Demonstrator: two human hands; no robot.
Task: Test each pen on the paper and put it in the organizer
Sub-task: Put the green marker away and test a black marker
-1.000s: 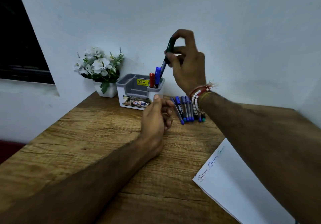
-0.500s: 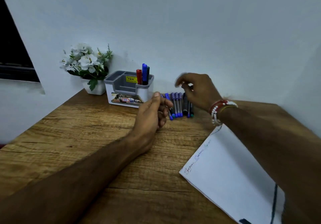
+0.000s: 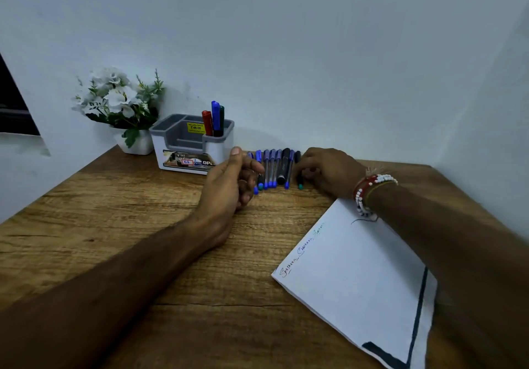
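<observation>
A grey and white organizer (image 3: 183,151) stands by the wall with a red pen (image 3: 207,122), a blue pen (image 3: 215,116) and a dark green pen (image 3: 221,119) upright in its right compartment. To its right, a row of several pens (image 3: 272,168) lies on the wooden desk. My right hand (image 3: 329,171) is down at the row's right end, and its fingertips pinch a dark pen with a green tip (image 3: 299,181) that lies on the desk. My left hand (image 3: 232,179) rests on its side on the desk with loosely curled fingers, holding nothing. The white paper (image 3: 357,268) with scribbles lies under my right forearm.
A white pot of white artificial flowers (image 3: 120,102) stands left of the organizer. Walls close the desk (image 3: 114,225) in at the back and on the right. The paper carries a thick dark line near its front corner.
My right hand put the dark green pen into the organizer, then dropped to the right end of the pen row. My left hand stayed put.
</observation>
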